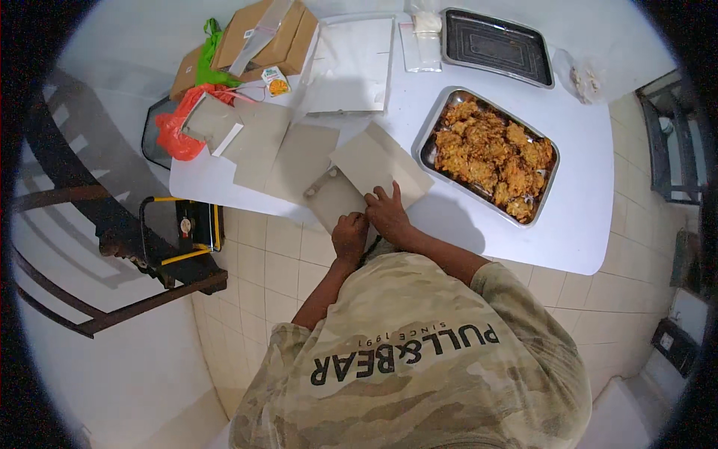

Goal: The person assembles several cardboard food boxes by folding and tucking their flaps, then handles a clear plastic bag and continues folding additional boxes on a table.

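A grey-and-white cardboard food box (381,159), partly folded, lies at the table's near edge in front of me. My left hand (349,236) is closed on its near corner, with the fingertips curled out of sight. Close beside it, my right hand (387,212) grips the same near side, its fingers bent over the board. One panel of the box slants up to the right. Left of it are a flat cardboard blank (258,142) and another partly folded box (214,123). To the right, a metal tray (429,153) holds a heap of golden fried food pieces (490,153).
Behind are a white paper stack (350,63), a dark tray (497,46) and clear plastic bags (587,81). Brown cartons (265,34), a green bag (210,56) and a red plastic bag (179,129) crowd the far left. A black-and-yellow folding frame (183,228) stands left of the table.
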Tool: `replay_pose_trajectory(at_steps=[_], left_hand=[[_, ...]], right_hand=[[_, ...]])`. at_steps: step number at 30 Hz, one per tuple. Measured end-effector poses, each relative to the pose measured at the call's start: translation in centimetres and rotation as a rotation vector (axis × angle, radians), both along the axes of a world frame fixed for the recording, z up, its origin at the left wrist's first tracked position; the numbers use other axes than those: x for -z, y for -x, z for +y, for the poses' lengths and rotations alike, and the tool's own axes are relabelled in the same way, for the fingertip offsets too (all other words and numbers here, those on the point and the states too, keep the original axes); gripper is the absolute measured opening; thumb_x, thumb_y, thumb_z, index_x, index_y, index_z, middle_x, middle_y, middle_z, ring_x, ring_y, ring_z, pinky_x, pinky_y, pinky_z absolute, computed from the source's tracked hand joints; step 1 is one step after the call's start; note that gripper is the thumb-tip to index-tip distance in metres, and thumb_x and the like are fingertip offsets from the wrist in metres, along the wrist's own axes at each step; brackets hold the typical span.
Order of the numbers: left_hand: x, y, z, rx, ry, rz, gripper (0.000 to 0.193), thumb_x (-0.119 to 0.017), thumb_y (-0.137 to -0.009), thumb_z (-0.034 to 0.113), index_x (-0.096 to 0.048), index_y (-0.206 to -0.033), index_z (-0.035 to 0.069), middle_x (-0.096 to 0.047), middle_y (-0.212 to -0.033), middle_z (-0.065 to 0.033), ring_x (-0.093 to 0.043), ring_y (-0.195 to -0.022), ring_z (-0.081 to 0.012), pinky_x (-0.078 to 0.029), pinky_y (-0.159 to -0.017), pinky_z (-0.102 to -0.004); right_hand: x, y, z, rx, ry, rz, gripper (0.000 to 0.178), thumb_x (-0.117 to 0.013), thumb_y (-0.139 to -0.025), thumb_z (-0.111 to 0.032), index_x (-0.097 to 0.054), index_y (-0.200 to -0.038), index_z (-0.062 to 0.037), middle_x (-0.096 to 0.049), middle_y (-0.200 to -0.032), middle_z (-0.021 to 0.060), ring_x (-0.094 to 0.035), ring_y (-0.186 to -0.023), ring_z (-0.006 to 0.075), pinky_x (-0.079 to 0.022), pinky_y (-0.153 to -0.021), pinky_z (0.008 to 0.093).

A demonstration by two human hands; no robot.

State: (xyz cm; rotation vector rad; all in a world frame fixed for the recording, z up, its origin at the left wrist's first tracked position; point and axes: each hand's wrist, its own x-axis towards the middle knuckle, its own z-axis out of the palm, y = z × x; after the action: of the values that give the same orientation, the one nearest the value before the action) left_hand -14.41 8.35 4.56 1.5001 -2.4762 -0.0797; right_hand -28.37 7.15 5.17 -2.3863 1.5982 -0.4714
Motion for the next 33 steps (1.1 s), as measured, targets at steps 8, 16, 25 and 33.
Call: replay_pose_trajectory(at_steps=[8,16,25,33], left_hand=[[-0.1,1.2,0.2,0.012,-0.041,0.077,0.006,-0.057,-0.074,0.015,-0.059,-0.077,0.01,-0.057,-0.079,-0.0028,-0.053,-0.068,-0.0229,-0.046,-0.054,-0.0351],[0.8,1.0,0.5,0.001,-0.091,0.026,0.008,-0.055,-0.075,0.014,-0.056,-0.078,0.007,-0.054,-0.082,-0.0043,-0.052,-0.068,-0.0251,-0.045,-0.054,-0.0366],[0.8,1.6,-0.1,-0.007,-0.136,-0.06,0.009,-0.051,-0.077,0.014,-0.055,-0.073,0.007,-0.051,-0.075,-0.0062,-0.051,-0.067,-0.0259,-0.045,-0.055,-0.0381],[1.6,1.5,-0.4,0.097,0.005,0.064,0.004,-0.053,-0.074,0.01,-0.056,-0.071,0.008,-0.05,-0.074,-0.0062,-0.051,-0.068,-0.026,-0.045,-0.057,-0.0358]], right_hand=[[0.3,0.8,0.3,0.049,-0.051,0.084,0.008,-0.056,-0.068,-0.012,-0.064,-0.07,-0.0113,-0.051,-0.094,0.0021,-0.041,-0.105,0.022,-0.022,-0.093,0.0572],[1.2,0.4,0.8,0.061,0.013,0.079,0.009,-0.055,-0.069,-0.012,-0.064,-0.073,-0.0109,-0.052,-0.096,0.002,-0.043,-0.103,0.0207,-0.024,-0.093,0.0557],[1.9,1.3,1.4,0.077,0.136,-0.029,0.007,-0.056,-0.067,-0.013,-0.061,-0.071,-0.0097,-0.052,-0.09,0.004,-0.046,-0.096,0.022,-0.032,-0.088,0.0499],[2.3,5.3,3.7,-0.016,0.18,-0.426,0.01,-0.057,-0.064,-0.006,-0.06,-0.074,-0.007,-0.055,-0.085,0.008,-0.052,-0.084,0.0253,-0.044,-0.075,0.0325]])
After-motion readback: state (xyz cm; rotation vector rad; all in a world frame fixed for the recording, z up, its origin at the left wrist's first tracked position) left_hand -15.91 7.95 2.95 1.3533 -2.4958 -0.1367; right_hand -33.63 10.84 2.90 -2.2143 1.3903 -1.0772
